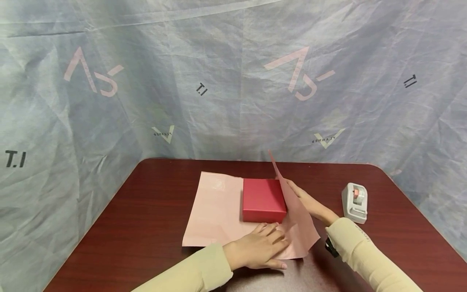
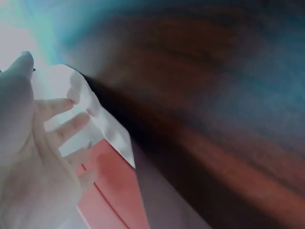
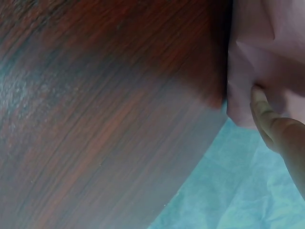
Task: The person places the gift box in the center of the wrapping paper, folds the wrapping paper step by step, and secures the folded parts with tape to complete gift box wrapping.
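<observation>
A red box (image 1: 263, 198) sits on a sheet of pink wrapping paper (image 1: 215, 211), whose right side stands folded up against the box. My left hand (image 1: 260, 247) lies with spread fingers on the paper in front of the box; the left wrist view shows the fingers (image 2: 66, 129) extended near the red box (image 2: 114, 186). Behind the raised flap is my right hand (image 1: 303, 198), partly hidden by it. In the right wrist view, straight fingers of the right hand (image 3: 279, 126) press on the outer face of the pink paper (image 3: 257, 57).
A white tape dispenser (image 1: 355, 202) stands on the dark red wooden table (image 1: 157, 211), right of the right hand. Grey-blue printed sheeting (image 1: 226, 101) hangs behind and on both sides of the table. A small black object (image 1: 331, 247) shows by the right sleeve.
</observation>
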Available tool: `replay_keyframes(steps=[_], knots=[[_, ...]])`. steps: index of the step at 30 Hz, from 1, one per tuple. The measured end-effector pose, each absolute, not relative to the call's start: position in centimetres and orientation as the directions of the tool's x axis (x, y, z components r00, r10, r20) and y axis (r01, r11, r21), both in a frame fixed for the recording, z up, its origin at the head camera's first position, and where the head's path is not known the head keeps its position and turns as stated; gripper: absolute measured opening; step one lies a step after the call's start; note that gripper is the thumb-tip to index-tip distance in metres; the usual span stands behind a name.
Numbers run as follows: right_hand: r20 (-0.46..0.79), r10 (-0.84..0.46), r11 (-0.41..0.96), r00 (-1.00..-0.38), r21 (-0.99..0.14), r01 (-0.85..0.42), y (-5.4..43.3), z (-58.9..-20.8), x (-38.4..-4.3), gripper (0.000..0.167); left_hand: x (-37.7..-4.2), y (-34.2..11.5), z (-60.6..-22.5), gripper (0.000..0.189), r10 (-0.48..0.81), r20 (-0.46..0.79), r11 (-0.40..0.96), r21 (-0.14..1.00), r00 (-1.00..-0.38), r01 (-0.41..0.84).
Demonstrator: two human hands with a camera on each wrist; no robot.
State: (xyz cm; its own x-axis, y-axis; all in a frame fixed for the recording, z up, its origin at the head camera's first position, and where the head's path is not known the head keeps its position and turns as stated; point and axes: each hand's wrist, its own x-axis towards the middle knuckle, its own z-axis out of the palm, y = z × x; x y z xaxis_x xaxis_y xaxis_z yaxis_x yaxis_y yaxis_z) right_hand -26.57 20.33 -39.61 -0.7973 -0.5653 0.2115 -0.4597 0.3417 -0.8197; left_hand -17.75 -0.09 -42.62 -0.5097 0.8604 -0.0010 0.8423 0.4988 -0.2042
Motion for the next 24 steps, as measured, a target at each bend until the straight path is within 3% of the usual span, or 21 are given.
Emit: replay_keyframes(steps=[4,8,11,20,24], knots=[[0.227,-0.568,0.324,-0.791,-0.821,-0.469,20.4,-39.7,-26.6,0.052,-17.7,0.0,-42.5,0.065,0.851,-0.064,0.505,-0.175,-0.522,0.845],[0.159,-0.546,0.32,-0.823,-0.868,-0.38,20.2,-39.9,-26.8,0.052,-17.6,0.0,-42.4,0.066,0.847,-0.091,0.506,-0.162,-0.523,0.847],[0.114,-0.516,0.323,-0.849,-0.892,-0.316,20.1,-40.0,-27.0,0.052,-17.7,0.0,-42.4,0.066,0.854,-0.073,0.499,-0.17,-0.516,0.85],[0.156,-0.453,0.352,-0.878,-0.873,-0.337,19.4,-41.0,-27.4,0.044,-17.8,-0.8,-42.3,0.058,0.86,-0.015,0.495,-0.227,-0.511,0.839],[0.117,-0.427,0.332,-0.897,-0.902,-0.276,19.0,-41.4,-27.3,0.047,-17.9,-1.5,-42.1,0.052,0.871,0.022,0.479,-0.258,-0.491,0.839]])
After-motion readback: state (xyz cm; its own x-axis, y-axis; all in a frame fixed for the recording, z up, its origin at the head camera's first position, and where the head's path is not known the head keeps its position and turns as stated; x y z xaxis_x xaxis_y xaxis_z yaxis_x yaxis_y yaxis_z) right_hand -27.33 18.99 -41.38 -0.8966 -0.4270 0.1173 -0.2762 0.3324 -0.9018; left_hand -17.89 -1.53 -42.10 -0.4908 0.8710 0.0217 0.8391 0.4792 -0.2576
